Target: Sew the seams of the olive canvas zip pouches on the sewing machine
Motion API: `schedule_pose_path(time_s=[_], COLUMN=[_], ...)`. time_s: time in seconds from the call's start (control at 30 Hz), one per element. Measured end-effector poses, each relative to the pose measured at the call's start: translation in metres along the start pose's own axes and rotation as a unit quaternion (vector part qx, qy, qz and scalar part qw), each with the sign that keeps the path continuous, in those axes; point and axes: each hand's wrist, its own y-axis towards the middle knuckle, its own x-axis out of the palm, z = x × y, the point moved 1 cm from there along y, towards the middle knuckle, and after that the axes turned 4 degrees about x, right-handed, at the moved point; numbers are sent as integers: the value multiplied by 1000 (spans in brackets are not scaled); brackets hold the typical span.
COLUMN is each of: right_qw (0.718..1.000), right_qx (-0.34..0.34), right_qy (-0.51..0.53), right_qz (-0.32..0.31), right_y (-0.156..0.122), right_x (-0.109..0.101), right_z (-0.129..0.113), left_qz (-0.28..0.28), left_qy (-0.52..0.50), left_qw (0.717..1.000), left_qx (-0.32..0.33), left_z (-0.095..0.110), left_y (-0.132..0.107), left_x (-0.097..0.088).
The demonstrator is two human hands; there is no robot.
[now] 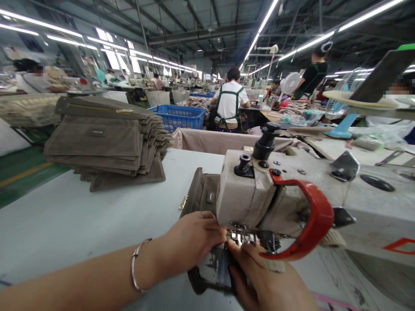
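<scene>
Plainly, the pouch [202, 194] is caught partway through stitching: it is lodged under the head of the sewing machine [241, 198], and its far end, with a zip pull and a small label, is laid flat on the table [65, 224] just beyond the left hand [194, 242]. How much of the seam is sewn cannot be told, since the needle is hidden by fingers. A stack of like pouches [106, 138] is piled well apart at the table's far left; whether those are finished or waiting cannot be told. The left hand is curled almost shut, its fingertips pinched on the pouch edge beside the foot. The right hand [266, 280] is set below the head, thumb raised to the foot; its grip is hidden, so whether anything is held cannot be told.
</scene>
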Motion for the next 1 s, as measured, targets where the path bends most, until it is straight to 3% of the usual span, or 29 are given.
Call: schedule_pose_path(time_s=[0.2, 0.67, 0.83, 1.0], right_qw=[999, 997, 994, 990], right_qx=[46, 64, 49, 12], right_qy=[22, 36, 87, 134], right_qz=[-10, 10, 46, 50], right_y=[0, 0, 1, -3], right_x=[0, 0, -9, -18], right_z=[-8, -12, -12, -6], left_qz=[-13, -5, -23, -81], left_qy=[-49, -64, -67, -114], left_qw=[999, 998, 994, 974], left_qx=[-12, -18, -81, -179], left_z=[-15, -16, 8, 48], left_y=[3, 6, 9, -10], left_x=[8, 4, -11, -19])
